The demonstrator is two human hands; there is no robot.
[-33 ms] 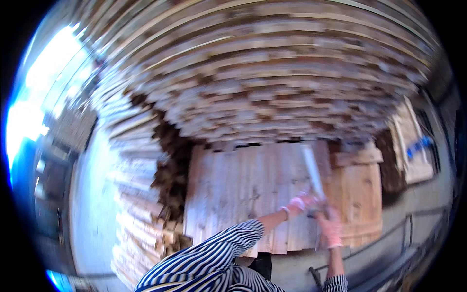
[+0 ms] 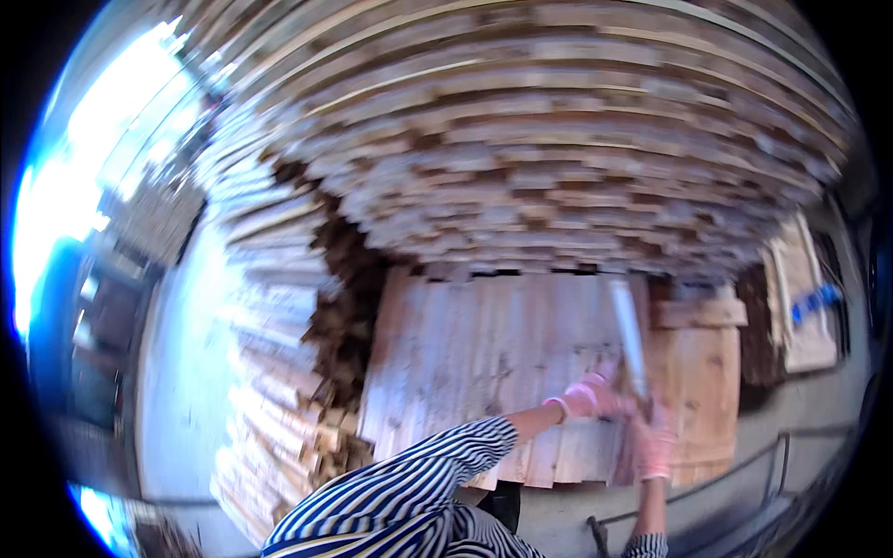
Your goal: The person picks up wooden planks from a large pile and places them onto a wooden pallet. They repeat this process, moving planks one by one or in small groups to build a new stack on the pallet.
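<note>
Both my hands wear pink gloves and are close together over a row of wooden boards (image 2: 484, 363) laid side by side. A long, narrow pale strip, perhaps a wooden slat (image 2: 629, 335), slants away from me towards the stack. Its near end meets my right hand (image 2: 655, 441), which appears closed around it, though motion blurs the fingers. My left hand (image 2: 593, 394) is just left of that end, low over the boards. Its fingertips are smeared, so I cannot make out whether they touch the strip.
A tall stack of boards (image 2: 539, 167) rises beyond the row. More stacked boards (image 2: 279, 391) stand on the left. Warmer-coloured boards (image 2: 699, 391) lie at the right, with a short crosspiece (image 2: 699, 313) at their far end. A blue object (image 2: 815, 303) and a metal rail (image 2: 783, 456) are farther right.
The whole view has shifted slightly, with the scene sitting farther right. Both hands and the pale slat appear a little farther right and slightly lower in the picture.
</note>
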